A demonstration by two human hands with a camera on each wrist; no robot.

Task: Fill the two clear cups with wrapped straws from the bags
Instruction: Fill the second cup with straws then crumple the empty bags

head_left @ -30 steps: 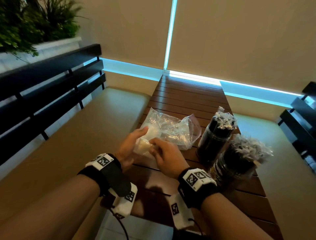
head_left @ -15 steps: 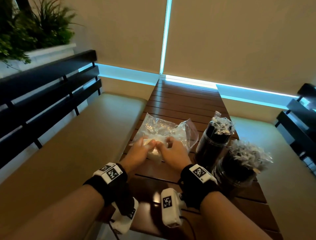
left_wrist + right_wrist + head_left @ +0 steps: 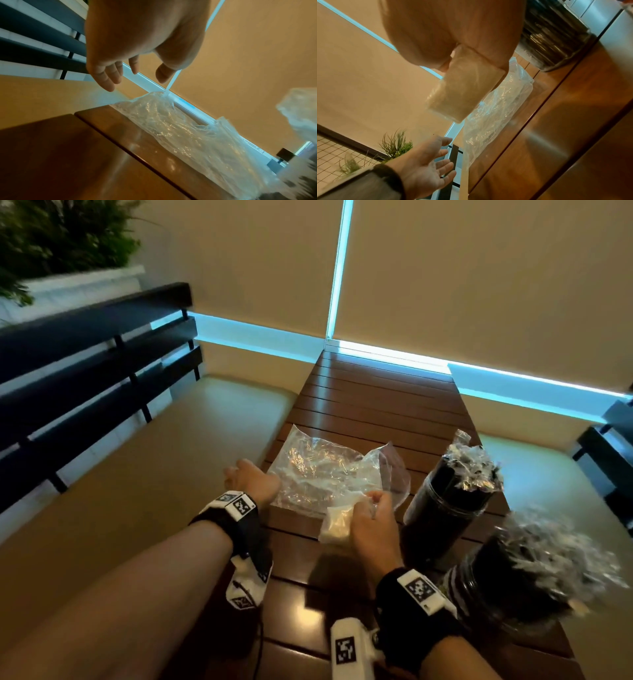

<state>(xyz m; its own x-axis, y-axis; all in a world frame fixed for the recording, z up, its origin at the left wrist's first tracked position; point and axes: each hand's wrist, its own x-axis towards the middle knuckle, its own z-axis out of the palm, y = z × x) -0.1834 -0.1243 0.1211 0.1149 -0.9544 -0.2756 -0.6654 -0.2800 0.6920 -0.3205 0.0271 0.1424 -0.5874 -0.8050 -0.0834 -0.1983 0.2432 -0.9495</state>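
We see a slatted wooden table (image 3: 373,405) stretching ahead of both hands. A crumpled clear bag (image 3: 318,474) lies flat on it, between the two hands and just past them. To the right of the right hand stand two clear cups, the farther cup (image 3: 448,501) and the nearer cup (image 3: 513,583), both packed with dark wrapped straws. The right hand (image 3: 373,525) pinches a small folded plastic bag (image 3: 337,525), held just above the table. The left hand (image 3: 251,482) hovers at the table's left edge, fingers (image 3: 109,75) spread and relaxed, holding nothing.
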